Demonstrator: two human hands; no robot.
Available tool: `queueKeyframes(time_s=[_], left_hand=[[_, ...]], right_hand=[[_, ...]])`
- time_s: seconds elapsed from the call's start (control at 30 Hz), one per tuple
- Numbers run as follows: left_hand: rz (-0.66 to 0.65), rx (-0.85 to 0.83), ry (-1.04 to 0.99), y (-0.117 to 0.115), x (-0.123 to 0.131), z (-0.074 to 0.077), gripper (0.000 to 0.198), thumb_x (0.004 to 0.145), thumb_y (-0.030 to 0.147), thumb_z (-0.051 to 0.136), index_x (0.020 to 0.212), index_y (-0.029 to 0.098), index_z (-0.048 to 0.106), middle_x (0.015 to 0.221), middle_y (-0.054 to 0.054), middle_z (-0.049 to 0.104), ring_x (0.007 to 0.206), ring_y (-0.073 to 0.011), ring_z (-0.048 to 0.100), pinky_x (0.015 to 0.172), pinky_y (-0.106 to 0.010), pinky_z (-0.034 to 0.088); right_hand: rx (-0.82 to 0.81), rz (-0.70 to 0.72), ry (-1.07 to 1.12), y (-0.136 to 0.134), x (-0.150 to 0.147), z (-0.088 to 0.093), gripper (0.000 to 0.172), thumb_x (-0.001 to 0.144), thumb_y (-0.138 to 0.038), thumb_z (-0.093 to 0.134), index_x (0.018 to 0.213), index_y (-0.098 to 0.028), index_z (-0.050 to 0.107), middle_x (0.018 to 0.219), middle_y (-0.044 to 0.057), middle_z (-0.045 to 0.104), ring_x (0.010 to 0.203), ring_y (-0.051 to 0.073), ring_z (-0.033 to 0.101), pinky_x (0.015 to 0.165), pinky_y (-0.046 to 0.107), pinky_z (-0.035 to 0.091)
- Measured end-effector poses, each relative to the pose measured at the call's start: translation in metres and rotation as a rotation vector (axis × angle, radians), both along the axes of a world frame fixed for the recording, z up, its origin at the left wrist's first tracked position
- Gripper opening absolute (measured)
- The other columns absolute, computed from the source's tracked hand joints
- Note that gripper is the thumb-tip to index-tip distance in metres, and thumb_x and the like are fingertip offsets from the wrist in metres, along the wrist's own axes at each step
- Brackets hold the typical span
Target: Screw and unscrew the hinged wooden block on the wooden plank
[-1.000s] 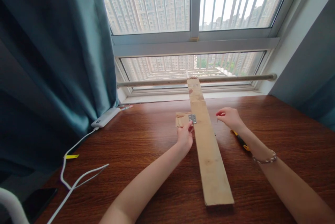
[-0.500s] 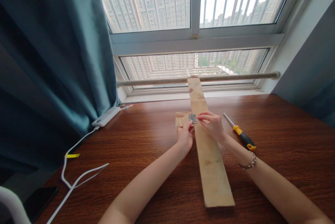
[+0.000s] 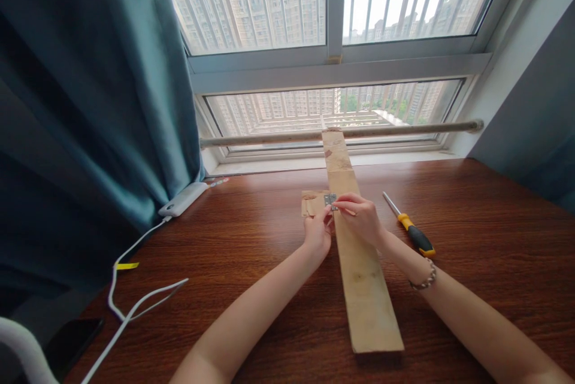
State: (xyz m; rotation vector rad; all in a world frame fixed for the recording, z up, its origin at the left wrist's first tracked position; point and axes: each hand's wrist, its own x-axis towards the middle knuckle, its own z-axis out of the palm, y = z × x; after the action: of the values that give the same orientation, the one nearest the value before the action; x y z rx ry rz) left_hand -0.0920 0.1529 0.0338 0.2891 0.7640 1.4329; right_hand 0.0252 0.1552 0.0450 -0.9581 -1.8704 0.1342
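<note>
A small metal hinge [image 3: 330,200] lies across the join between a long wooden board [image 3: 366,288] and a short wooden piece [image 3: 311,204] on its left. My left hand [image 3: 318,233] presses its thumb on the hinge's lower edge, with the other fingers curled and partly hidden beside the boards. Over the long board, my right hand [image 3: 359,214] pinches thumb and forefinger together at the hinge's right half. Whatever sits between those fingertips is too small to make out. To the right, a yellow and black screwdriver [image 3: 417,235] rests on the table.
The brown wooden table [image 3: 251,234] reaches to the window sill, where a rail [image 3: 404,130] runs across. A white power strip [image 3: 184,198], a white cable [image 3: 135,306] and a dark phone-like object [image 3: 74,348] are at left. A blue curtain [image 3: 112,72] hangs there.
My right fingertips have shifted slightly left, covering more of the hinge's right half. My left hand keeps its place. The whole view has shifted slightly.
</note>
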Motion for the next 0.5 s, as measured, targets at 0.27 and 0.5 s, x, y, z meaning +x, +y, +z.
queueKeyframes(time_s=[0.27, 0.5], left_hand=[[0.007, -0.010, 0.001, 0.0005, 0.0000, -0.0002, 0.017, 0.065, 0.002, 0.065, 0.073, 0.014, 0.057, 0.073, -0.005, 0.067, 0.063, -0.0129, 0.062, 0.058, -0.024, 0.048], [0.007, -0.003, 0.004, 0.0015, 0.0001, -0.0009, 0.019, 0.064, 0.001, 0.065, 0.076, 0.014, 0.058, 0.074, -0.005, 0.067, 0.062, -0.0127, 0.061, 0.057, -0.024, 0.048]], right_hand=[[-0.006, 0.044, -0.089, -0.0003, 0.0005, -0.0013, 0.022, 0.085, -0.012, 0.048, 0.086, -0.019, 0.069, 0.087, 0.006, 0.062, 0.078, 0.016, 0.059, 0.069, 0.028, 0.050], [0.018, 0.010, -0.208, 0.0009, -0.0005, -0.0005, 0.022, 0.088, -0.018, 0.046, 0.095, -0.018, 0.066, 0.088, 0.008, 0.061, 0.081, 0.019, 0.058, 0.072, 0.030, 0.049]])
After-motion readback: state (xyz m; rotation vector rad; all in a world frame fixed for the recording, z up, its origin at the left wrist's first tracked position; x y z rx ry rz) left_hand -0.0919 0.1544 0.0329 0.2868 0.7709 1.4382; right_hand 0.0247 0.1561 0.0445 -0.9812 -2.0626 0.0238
